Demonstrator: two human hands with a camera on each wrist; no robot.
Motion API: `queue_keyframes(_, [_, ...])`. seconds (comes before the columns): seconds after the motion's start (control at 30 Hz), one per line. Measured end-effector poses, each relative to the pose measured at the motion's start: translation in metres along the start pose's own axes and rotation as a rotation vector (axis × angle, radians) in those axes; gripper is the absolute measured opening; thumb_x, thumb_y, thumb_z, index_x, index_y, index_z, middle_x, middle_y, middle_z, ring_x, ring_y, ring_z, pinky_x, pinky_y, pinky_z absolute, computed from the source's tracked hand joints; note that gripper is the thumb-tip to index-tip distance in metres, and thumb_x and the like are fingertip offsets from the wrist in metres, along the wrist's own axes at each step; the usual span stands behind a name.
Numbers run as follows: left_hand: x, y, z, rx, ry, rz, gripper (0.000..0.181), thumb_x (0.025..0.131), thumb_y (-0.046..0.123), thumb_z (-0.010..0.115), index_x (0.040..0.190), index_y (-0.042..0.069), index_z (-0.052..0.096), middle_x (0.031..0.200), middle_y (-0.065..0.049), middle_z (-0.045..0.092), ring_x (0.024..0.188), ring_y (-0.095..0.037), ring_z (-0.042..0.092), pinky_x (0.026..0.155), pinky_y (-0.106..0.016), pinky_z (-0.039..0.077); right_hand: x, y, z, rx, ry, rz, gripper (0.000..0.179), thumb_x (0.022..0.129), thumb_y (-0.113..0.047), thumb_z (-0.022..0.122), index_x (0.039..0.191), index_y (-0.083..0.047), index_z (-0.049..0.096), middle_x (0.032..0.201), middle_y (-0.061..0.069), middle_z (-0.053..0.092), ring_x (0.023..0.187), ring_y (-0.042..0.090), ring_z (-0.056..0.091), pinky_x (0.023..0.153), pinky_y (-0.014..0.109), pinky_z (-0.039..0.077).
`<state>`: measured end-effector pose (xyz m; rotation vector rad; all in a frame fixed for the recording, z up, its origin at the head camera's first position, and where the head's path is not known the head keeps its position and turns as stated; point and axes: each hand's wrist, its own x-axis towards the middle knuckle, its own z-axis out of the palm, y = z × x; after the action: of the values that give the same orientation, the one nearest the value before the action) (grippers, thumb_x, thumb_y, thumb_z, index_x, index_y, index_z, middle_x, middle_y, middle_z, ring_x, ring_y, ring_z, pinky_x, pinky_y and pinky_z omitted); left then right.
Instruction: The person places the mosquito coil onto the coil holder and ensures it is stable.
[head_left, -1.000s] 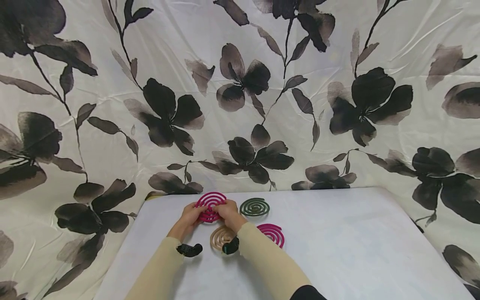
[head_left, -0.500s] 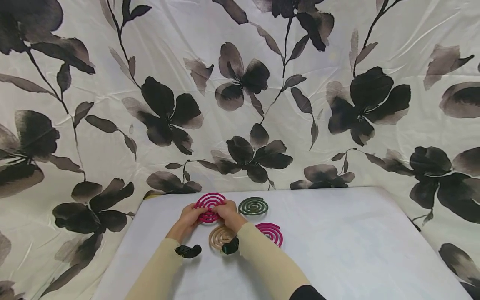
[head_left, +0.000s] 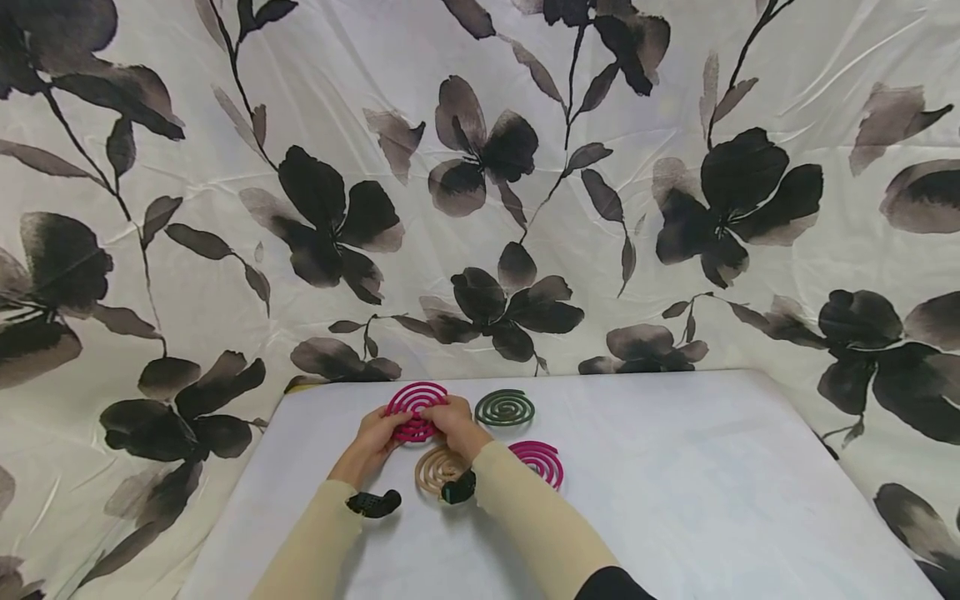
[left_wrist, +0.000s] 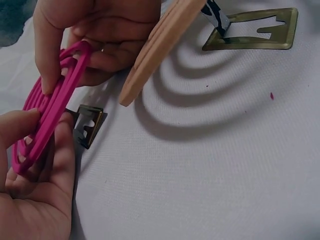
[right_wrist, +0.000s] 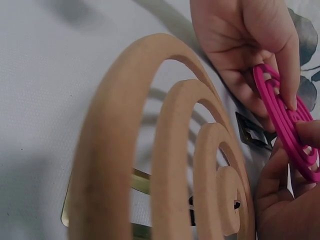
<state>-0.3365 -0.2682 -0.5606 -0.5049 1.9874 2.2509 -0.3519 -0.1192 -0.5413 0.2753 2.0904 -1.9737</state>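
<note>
Both of my hands pinch a bright pink mosquito coil (head_left: 415, 392) near the table's back edge, thumbs on its near face. My left hand (head_left: 372, 440) holds its left side, and my right hand (head_left: 459, 427) holds the right side. In the wrist views this coil stands tilted, with a small metal coil stand (left_wrist: 91, 108) just behind it, partly hidden by fingers. Under my right wrist a tan mosquito coil (head_left: 426, 477) is raised above the table on a brass-coloured stand (left_wrist: 292, 31). Whether the pink coil is fixed to its stand I cannot tell.
A green mosquito coil (head_left: 487, 410) lies right of my right hand. Another pink mosquito coil (head_left: 557, 468) sits nearer, partly behind my right sleeve. The white table (head_left: 712, 483) meets a flower-printed cloth (head_left: 615, 275) at the back. Tiny pink crumbs dot the surface.
The hands keep their hold on the pink coil and barely move. The whole head view shifts slightly; the other coils stay in place.
</note>
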Motion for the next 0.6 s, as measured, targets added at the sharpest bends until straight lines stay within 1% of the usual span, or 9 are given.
queue_keyframes(0.13, [-0.0012, 0.0005, 0.0004, 0.005, 0.007, -0.012, 0.052, 0.093, 0.009, 0.063, 0.137, -0.009, 0.041, 0.122, -0.02, 0.055, 0.086, -0.01, 0.063, 0.076, -0.025, 0.056, -0.0003, 0.0002, 0.0003, 0.003, 0.002, 0.003, 0.034, 0.08, -0.008, 0.076, 0.111, 0.002, 0.066, 0.096, 0.008, 0.064, 0.08, 0.016, 0.055, 0.06, 0.022, 0.046])
queue_keyframes(0.27, [-0.001, 0.0025, 0.0009, 0.018, 0.008, -0.021, 0.053, 0.093, 0.01, 0.063, 0.138, -0.006, 0.041, 0.128, -0.021, 0.053, 0.089, -0.01, 0.062, 0.078, -0.025, 0.055, 0.0002, 0.0, -0.0003, 0.008, 0.003, 0.01, 0.034, 0.08, -0.008, 0.077, 0.111, 0.001, 0.066, 0.096, 0.007, 0.064, 0.08, 0.016, 0.055, 0.06, 0.022, 0.046])
queue_keyframes(0.33, [-0.0013, 0.0034, 0.0014, 0.021, 0.019, -0.025, 0.052, 0.093, 0.011, 0.064, 0.138, -0.004, 0.043, 0.127, -0.021, 0.054, 0.089, -0.01, 0.062, 0.078, -0.025, 0.055, 0.0004, 0.0002, -0.0009, 0.015, 0.0, 0.005, 0.035, 0.08, -0.008, 0.076, 0.112, 0.001, 0.066, 0.095, 0.007, 0.063, 0.079, 0.016, 0.055, 0.059, 0.022, 0.046])
queue_keyframes(0.43, [-0.002, 0.0033, 0.0019, 0.023, 0.012, -0.02, 0.052, 0.093, 0.011, 0.064, 0.138, -0.006, 0.041, 0.126, -0.021, 0.054, 0.089, -0.01, 0.063, 0.078, -0.026, 0.055, 0.0003, 0.0007, -0.0017, 0.031, -0.009, 0.002, 0.034, 0.081, -0.007, 0.076, 0.112, 0.002, 0.065, 0.095, 0.007, 0.064, 0.077, 0.016, 0.055, 0.058, 0.022, 0.046])
queue_keyframes(0.6, [-0.0026, 0.0031, 0.0032, 0.032, 0.018, -0.02, 0.052, 0.093, 0.011, 0.064, 0.137, -0.005, 0.042, 0.123, -0.019, 0.056, 0.086, -0.009, 0.062, 0.075, -0.024, 0.055, -0.0003, 0.0007, -0.0028, 0.001, -0.002, -0.003, 0.034, 0.081, -0.008, 0.075, 0.112, 0.002, 0.065, 0.098, 0.008, 0.064, 0.079, 0.016, 0.055, 0.059, 0.022, 0.046])
